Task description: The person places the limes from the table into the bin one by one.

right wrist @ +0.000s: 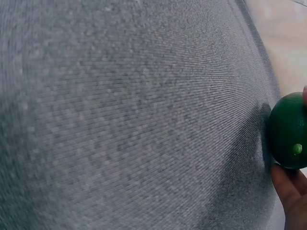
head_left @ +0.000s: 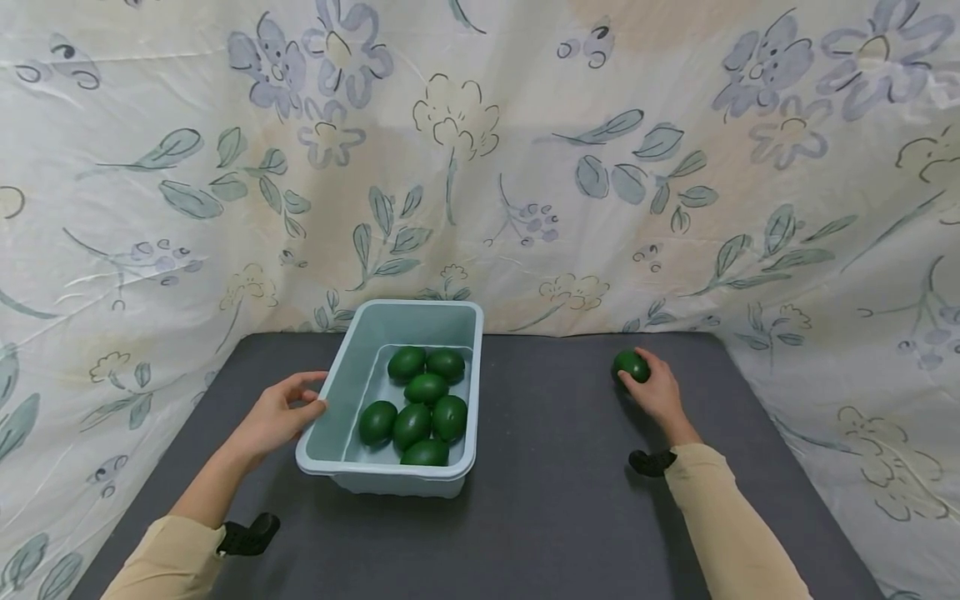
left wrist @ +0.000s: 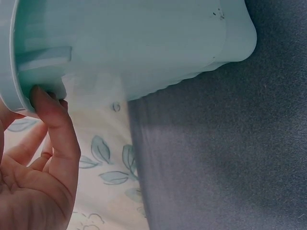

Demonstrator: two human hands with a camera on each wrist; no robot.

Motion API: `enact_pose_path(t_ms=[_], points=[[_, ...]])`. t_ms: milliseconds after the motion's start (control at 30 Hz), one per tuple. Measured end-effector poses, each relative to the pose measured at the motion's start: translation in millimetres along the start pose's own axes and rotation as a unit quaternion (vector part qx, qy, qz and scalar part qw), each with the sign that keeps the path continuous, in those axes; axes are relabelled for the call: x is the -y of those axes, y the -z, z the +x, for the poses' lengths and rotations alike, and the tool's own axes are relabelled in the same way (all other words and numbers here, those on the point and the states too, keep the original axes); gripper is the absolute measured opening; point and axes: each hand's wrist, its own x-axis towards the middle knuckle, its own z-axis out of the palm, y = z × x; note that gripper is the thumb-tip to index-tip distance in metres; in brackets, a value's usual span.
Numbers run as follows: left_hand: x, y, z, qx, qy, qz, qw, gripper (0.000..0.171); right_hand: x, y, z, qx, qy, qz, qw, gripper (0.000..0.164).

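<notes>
A pale blue-green plastic bin stands left of centre with several smooth, dark green avocados inside. At its left side, my left hand pinches the rim; in the left wrist view the thumb presses under the rim's edge. Far to the right, my right hand holds a single avocado between thumb and fingers, close to the dark tabletop. That same avocado shows a light green stem spot in the right wrist view, where most of the hand is cut off by the frame's edge.
A dark grey cloth-covered table lies under everything. Behind and at both sides hangs a floral curtain, meeting the table's back edge just behind the bin. Black straps sit at both wrists.
</notes>
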Motion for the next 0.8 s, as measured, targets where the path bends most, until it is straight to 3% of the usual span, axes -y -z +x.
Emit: enact_pose_path(t_ms=[367,800], points=[[-0.2,-0.2,-0.8,0.000,0.004,-0.013,0.9999,0.053,9.6,1.6,-0.1,0.018,0.003,-0.003,1.000,0.060],[0.5,-0.4,0.3,0.000,0.008,-0.010,0.9999,0.053,42.6,3.9,4.0,0.033,0.048,0.018,0.998,0.061]])
